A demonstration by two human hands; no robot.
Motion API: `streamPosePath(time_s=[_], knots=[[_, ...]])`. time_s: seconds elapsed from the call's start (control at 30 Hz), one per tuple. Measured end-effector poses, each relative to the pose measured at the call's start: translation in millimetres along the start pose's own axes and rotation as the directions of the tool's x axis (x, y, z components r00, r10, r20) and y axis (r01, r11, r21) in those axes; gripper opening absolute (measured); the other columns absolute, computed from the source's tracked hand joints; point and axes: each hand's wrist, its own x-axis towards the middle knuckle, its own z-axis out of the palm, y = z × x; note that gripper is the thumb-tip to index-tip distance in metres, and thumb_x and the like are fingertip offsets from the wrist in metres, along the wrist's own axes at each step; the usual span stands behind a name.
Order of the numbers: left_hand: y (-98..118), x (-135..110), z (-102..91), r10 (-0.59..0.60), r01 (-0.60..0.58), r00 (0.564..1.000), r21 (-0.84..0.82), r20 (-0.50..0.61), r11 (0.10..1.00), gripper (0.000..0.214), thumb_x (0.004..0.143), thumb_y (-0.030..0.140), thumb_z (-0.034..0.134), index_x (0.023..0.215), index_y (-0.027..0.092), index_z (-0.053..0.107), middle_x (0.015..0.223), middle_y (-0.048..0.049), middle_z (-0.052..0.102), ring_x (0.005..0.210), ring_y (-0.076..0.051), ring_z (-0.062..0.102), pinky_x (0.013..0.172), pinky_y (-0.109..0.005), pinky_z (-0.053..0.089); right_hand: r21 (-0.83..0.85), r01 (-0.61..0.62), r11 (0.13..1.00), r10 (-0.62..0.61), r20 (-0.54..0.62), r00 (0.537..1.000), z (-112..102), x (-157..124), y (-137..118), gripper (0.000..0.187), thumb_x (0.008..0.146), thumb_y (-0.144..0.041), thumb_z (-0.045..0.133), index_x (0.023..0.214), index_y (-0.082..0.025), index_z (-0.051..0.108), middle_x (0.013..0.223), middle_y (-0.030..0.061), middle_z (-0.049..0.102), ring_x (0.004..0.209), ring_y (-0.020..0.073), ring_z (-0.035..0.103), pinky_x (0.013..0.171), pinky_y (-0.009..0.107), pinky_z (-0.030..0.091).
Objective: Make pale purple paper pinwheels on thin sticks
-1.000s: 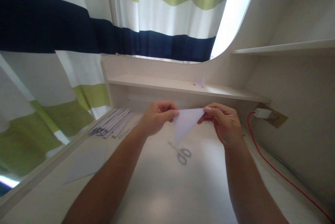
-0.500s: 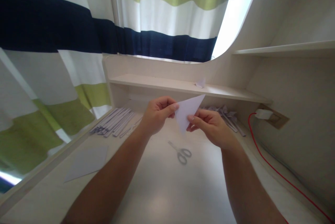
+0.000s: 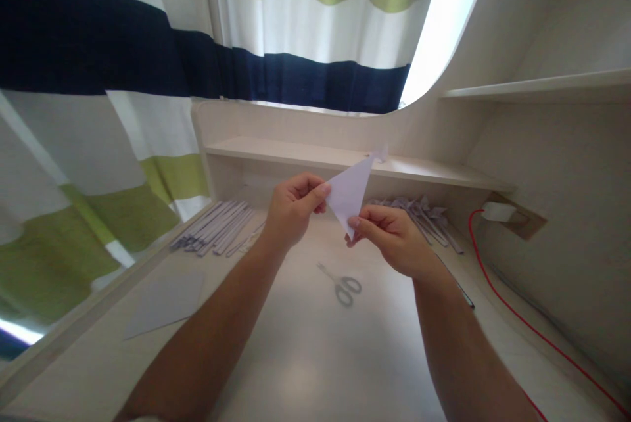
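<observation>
Folded white paper triangle (image 3: 349,193) held in the air above the desk (image 3: 305,356), directly over the scissors (image 3: 341,285). Left hand (image 3: 290,211) pinching the triangle's left corner between thumb and forefinger. Right hand (image 3: 394,238) pinching its lower tip. Paper strips (image 3: 214,230) left of the scissors; flat sheet (image 3: 165,304) nearer, left; red cable (image 3: 517,323) to the right.

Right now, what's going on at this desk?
A person holds a white paper triangle in the air above the desk. The left hand pinches its left corner and the right hand pinches its bottom tip. Scissors lie on the desk below, with a flat sheet and paper strips off to the left.
</observation>
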Motion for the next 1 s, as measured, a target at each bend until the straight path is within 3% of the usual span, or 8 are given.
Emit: streamPosePath(time_s=[0.17,0.37,0.57,0.83,1.0], knots=[[-5,1,-0.7,0.012,-0.014,0.999,-0.036,-0.039,0.999,0.021,0.083,0.035,0.079,0.073,0.018,0.072,0.060,0.0014,0.063,0.057,-0.012,0.055,0.060,-0.026,0.047,0.084,-0.059,0.995,0.053,0.065,0.996,1,-1,0,0.030,0.100,-0.044,0.071,0.087,-0.017,0.076,0.083,0.0048,0.077,0.080,0.0172,0.072,0.079,0.031,0.057],[-5,2,-1.7,0.015,-0.017,0.999,-0.045,-0.041,0.999,0.023,0.084,0.034,0.080,0.070,0.018,0.071,0.059,0.0015,0.063,0.057,-0.011,0.055,0.060,-0.025,0.047,0.021,-0.018,1.000,0.017,0.033,0.999,-1,-2,0,0.030,0.101,-0.042,0.070,0.084,-0.018,0.075,0.082,0.0046,0.077,0.078,0.0167,0.070,0.077,0.030,0.055],[-4,1,-2.0,0.023,-0.025,0.998,-0.040,-0.057,0.999,0.023,0.083,0.034,0.080,0.069,0.018,0.071,0.059,0.0015,0.063,0.058,-0.012,0.055,0.061,-0.025,0.048,0.114,-0.058,0.992,0.054,0.033,0.998,0,-2,0,0.028,0.099,-0.042,0.072,0.086,-0.018,0.075,0.081,0.0042,0.078,0.077,0.0169,0.073,0.078,0.031,0.059],[-5,3,-5.6,-0.021,0.020,0.999,-0.016,-0.039,1.000,0.022,0.079,0.033,0.081,0.065,0.017,0.072,0.058,0.0007,0.064,0.056,-0.011,0.055,0.059,-0.025,0.045,0.142,-0.012,0.990,0.016,-0.031,0.999,-3,-1,-7,0.027,0.094,-0.036,0.074,0.074,-0.018,0.074,0.072,0.0041,0.075,0.069,0.0156,0.069,0.072,0.030,0.058],[-11,7,-10.4,-0.022,0.022,1.000,-0.012,0.003,1.000,0.024,0.079,0.034,0.079,0.064,0.017,0.071,0.056,0.0007,0.063,0.054,-0.011,0.055,0.057,-0.024,0.045,0.247,-0.043,0.968,0.071,-0.103,0.992,-4,0,-8,0.024,0.088,-0.033,0.075,0.071,-0.018,0.071,0.067,0.0031,0.073,0.062,0.0160,0.069,0.067,0.031,0.058]])
